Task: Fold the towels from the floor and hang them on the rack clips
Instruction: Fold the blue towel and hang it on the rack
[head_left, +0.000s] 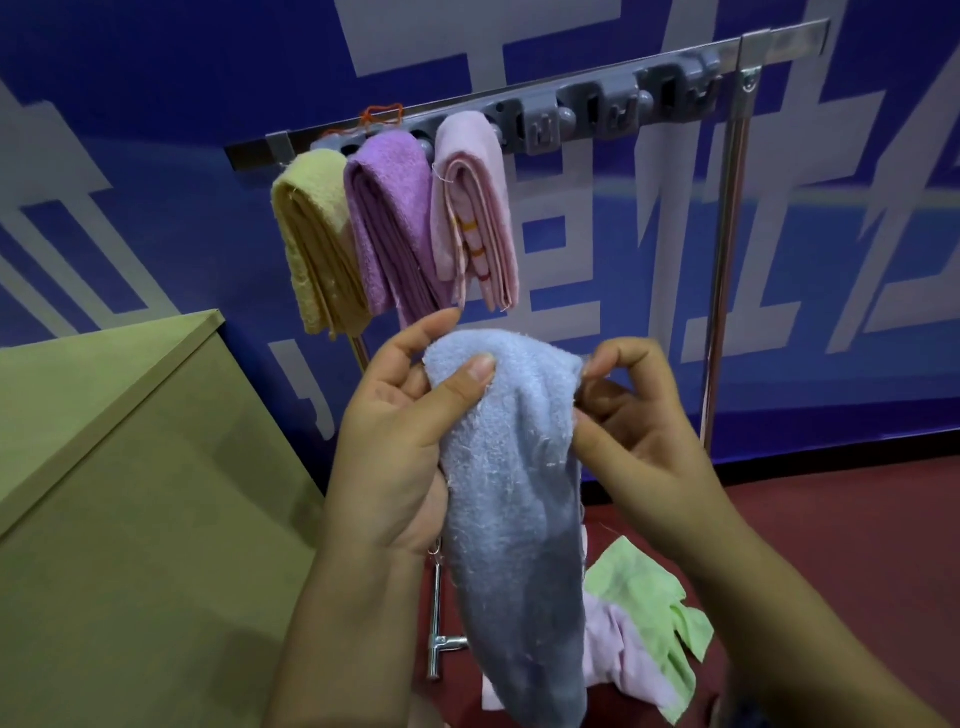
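The person holds a light blue towel (511, 499) in front of and below the rack (524, 106). The towel is folded into a long, narrow bundle; its long axis runs nearly vertical, its rounded top toward the rack and its lower end hanging toward the floor (831, 519), leaning slightly to the right. The left hand (400, 441) grips the upper left edge, thumb pressed on the front of the cloth and fingers curled behind it. The right hand (634, 431) pinches the upper right corner between thumb and bent fingers.

On the rack, three folded towels hang side by side from the leftmost clips: a yellow towel (317, 244), a purple towel (389, 218) just right of it, and a pink towel (475, 208) next. Right of the pink towel, the grey clips (613, 111) hold nothing. Left of the rack stands a tan box (130, 493).

On the floor below the rack lie a green towel (649, 597) and a pale pink towel (618, 660), touching each other and partly hidden behind the blue towel. The blue towel and the hands also cover much of the rack's left leg and foot. The blue towel's lowest tip is cut off by the frame edge.
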